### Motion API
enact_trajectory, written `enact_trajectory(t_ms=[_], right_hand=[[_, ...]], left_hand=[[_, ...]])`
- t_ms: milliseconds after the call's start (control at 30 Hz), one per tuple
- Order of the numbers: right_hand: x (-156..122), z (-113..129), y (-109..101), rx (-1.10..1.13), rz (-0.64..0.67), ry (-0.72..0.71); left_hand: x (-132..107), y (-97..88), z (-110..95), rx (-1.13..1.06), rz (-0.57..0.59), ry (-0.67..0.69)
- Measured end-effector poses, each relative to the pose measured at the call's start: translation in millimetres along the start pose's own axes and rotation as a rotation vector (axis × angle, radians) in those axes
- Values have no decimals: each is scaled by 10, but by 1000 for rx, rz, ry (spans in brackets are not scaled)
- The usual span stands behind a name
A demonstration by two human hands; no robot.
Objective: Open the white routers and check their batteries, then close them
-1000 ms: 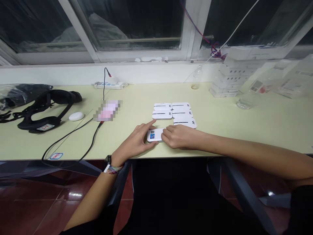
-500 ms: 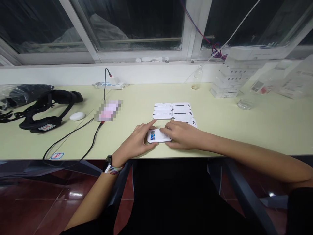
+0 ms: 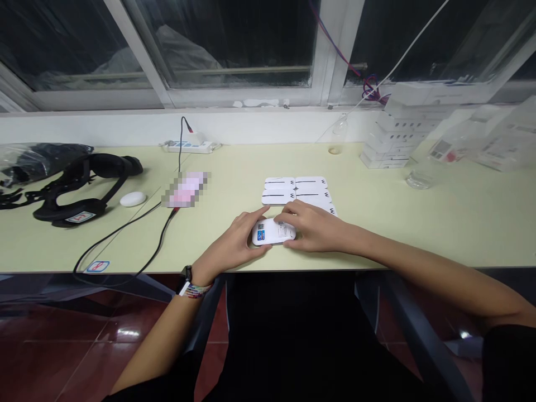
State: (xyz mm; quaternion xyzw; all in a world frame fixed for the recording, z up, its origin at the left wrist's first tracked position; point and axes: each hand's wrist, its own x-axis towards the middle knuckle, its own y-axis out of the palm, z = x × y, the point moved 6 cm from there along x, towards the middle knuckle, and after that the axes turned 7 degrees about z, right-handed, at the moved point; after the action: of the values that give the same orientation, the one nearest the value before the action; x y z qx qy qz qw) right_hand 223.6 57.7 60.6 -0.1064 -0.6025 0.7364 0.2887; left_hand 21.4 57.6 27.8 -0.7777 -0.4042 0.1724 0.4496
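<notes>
A small white device [image 3: 272, 233] with a blue sticker and a printed label lies near the front edge of the pale yellow table [image 3: 419, 223]. My left hand [image 3: 234, 243] grips its left end, fingers curled round it. My right hand [image 3: 312, 226] holds its right end, thumb and fingers pressed on it. Just behind my hands lies a neat block of several identical white devices [image 3: 293, 190], face up, each with a dark slot line.
A black head strap [image 3: 79, 187] and a white oval object [image 3: 133, 199] lie far left. A black cable [image 3: 138, 229] runs from a power strip [image 3: 188, 146]. Stacked white boxes [image 3: 396, 134], a glass [image 3: 421, 173] and clear packaging [image 3: 494, 139] stand back right.
My right hand has slid a little left and up over the device, so more of its printed label shows. My left hand has barely moved.
</notes>
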Motion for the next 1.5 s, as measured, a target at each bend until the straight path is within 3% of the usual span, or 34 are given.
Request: enact_trajectory(t_ms=[233, 333, 467, 567, 633, 733, 833, 1033, 1133, 1200, 1333, 1500], right_hand=[[16, 65, 43, -446, 33, -229], [-17, 44, 13, -507, -19, -246], [-87, -218, -215, -377, -202, -33], [-189, -573, -416, -151, -376, 189], [-264, -826, -476, 10, -422, 356], [-344, -1084, -429, 140, -305, 589], [-398, -1169, -345, 148, -142, 747], [-400, -1136, -307, 94, -55, 789], [-327, -1011, -319, 73, -83, 703], [-207, -817, -297, 98, -82, 528], [106, -281, -137, 166, 62, 74], [514, 39, 62, 171, 234, -128]], left_hand=[[4, 1, -13, -18, 10, 6], [7, 3, -17, -29, 15, -2], [2, -3, -1, -32, 2, -22], [-3, -9, -4, -46, 3, -30], [-4, -12, -13, -51, 7, -32], [-6, -13, -20, -52, 11, -34], [-9, -9, -20, -55, 19, -37], [-4, -9, -13, -66, 19, -44], [-11, -4, -14, -79, 14, -28], [-24, -5, -19, -87, 12, -14], [-62, -38, -6, -71, -9, -13], [-89, -76, 32, -21, -7, -71]])
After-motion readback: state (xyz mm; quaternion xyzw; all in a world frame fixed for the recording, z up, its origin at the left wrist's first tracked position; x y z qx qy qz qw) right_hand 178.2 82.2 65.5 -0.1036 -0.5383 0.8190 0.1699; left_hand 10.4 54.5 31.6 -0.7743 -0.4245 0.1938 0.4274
